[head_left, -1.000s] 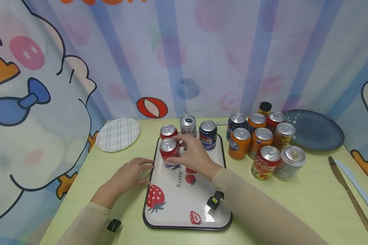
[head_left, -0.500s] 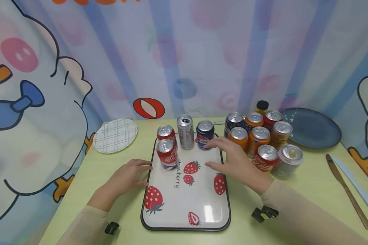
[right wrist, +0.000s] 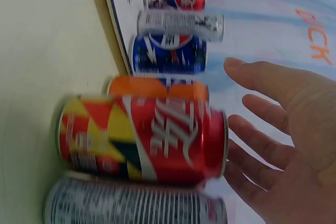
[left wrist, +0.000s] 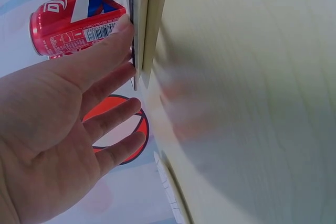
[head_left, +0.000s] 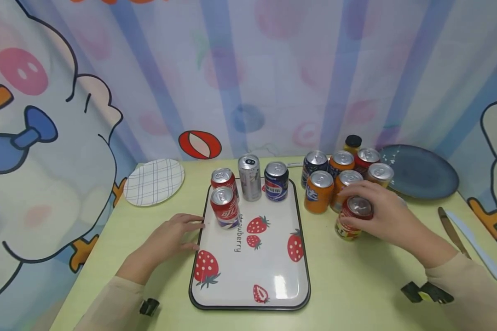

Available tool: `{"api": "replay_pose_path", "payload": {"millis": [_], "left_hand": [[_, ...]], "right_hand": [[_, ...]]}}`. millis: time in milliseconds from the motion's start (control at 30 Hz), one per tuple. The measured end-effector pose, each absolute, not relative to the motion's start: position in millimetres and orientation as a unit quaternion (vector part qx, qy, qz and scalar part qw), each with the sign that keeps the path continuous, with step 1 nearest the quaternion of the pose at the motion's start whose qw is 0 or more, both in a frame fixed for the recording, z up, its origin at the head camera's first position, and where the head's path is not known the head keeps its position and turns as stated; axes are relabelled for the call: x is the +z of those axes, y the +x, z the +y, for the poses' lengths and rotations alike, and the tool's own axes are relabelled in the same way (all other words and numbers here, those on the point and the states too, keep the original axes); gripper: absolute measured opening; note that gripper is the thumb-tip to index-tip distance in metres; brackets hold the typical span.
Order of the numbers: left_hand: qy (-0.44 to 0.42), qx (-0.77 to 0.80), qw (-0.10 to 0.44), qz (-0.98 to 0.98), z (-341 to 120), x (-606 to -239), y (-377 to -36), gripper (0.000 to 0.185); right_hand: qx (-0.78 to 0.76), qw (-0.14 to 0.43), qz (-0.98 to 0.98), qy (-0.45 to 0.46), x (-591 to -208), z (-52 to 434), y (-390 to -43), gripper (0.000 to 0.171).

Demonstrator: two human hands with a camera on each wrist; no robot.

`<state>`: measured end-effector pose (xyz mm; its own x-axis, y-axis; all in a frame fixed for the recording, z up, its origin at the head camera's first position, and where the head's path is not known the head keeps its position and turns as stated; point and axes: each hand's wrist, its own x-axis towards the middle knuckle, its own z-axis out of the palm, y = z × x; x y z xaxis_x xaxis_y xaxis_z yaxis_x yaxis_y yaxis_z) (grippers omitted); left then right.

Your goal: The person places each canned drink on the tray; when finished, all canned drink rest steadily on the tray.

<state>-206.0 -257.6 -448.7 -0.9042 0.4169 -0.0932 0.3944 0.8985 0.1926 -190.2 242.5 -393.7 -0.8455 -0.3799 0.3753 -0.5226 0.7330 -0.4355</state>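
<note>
A strawberry-print tray lies mid-table, carrying two red cans, a slim silver can and a blue can at its far end. My left hand rests flat on the table, its straight fingertips touching the tray's left rim beside a red can. To the tray's right, my right hand hovers over a red-and-yellow can at the front of a can cluster. The right wrist view shows the right hand with spread fingers at the top of that can, not closed round it.
Several orange, dark and red cans and a dark-capped bottle stand behind the right hand. There is a checked white plate at the back left and a blue plate at the back right. Two knives lie along the right edge.
My right hand left the front red can on the tray and swung right to the can cluster. The left hand stayed at the tray's rim.
</note>
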Motion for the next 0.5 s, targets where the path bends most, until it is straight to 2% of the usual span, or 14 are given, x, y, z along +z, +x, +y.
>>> {"api": "replay_pose_path", "payload": {"millis": [200, 500], "left_hand": [[0.203, 0.079, 0.067, 0.974, -259.5, -447.5, -207.3, 0.064], [0.196, 0.096, 0.08, 0.973, -258.8, -448.9, -207.2, 0.064]], "right_hand": [[0.25, 0.132, -0.928, 0.242, -394.2, 269.4, -191.8, 0.062], [0.199, 0.137, -0.936, 0.256, -402.5, 279.0, -198.9, 0.071]]}}
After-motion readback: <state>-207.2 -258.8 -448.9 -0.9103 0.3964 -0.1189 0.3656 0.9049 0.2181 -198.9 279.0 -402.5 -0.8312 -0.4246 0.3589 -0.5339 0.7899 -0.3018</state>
